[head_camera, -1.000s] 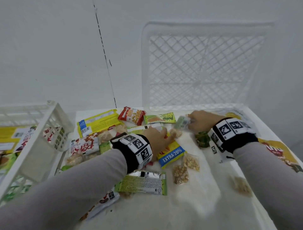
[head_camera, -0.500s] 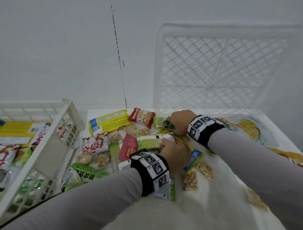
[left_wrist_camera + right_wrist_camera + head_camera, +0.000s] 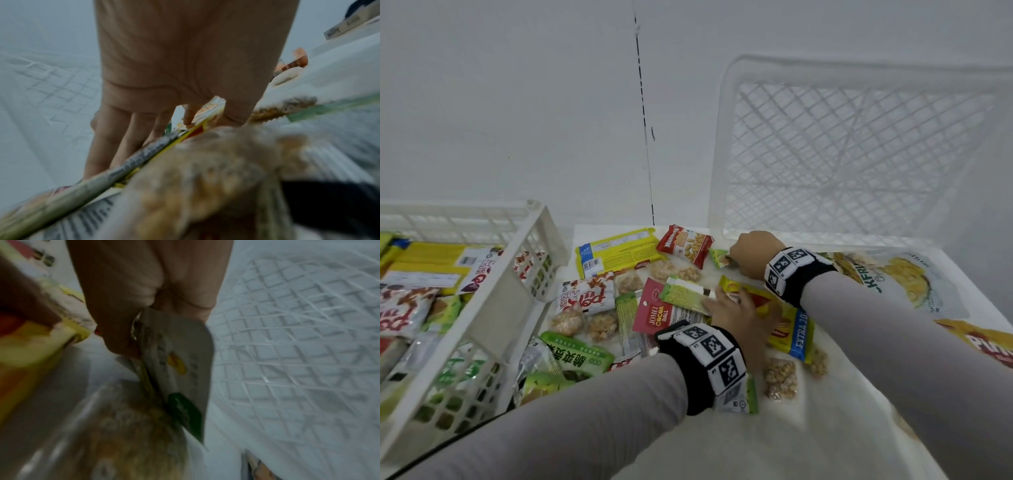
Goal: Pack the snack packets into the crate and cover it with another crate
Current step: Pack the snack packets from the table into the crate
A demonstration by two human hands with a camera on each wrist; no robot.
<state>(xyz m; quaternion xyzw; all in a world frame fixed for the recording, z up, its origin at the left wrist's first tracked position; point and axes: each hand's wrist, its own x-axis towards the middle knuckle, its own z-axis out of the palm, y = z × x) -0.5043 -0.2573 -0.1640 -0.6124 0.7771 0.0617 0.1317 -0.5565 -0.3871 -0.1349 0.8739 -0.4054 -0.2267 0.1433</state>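
A white crate (image 3: 493,308) at the left holds several packets. A second white crate (image 3: 859,154) stands on edge against the wall at the back right. Loose snack packets cover the table between them. My left hand (image 3: 739,311) lies on the middle of the pile. In the left wrist view its fingers (image 3: 115,138) and thumb pinch a green-and-white packet (image 3: 683,294) stacked on a yellow packet (image 3: 791,329). My right hand (image 3: 751,253) is at the back of the pile, fist closed round small green packets (image 3: 718,257) (image 3: 176,363).
A red peanut packet (image 3: 685,245) and a long yellow biscuit pack (image 3: 616,250) lie just left of my right hand. Clear bags of nuts (image 3: 780,377) sit near my left wrist. Large chip bags (image 3: 893,281) lie flat at the table's right side.
My right hand has carried the small green packets leftward from the table's right side to beside the red packet. My left hand has closed onto the green and yellow packets.
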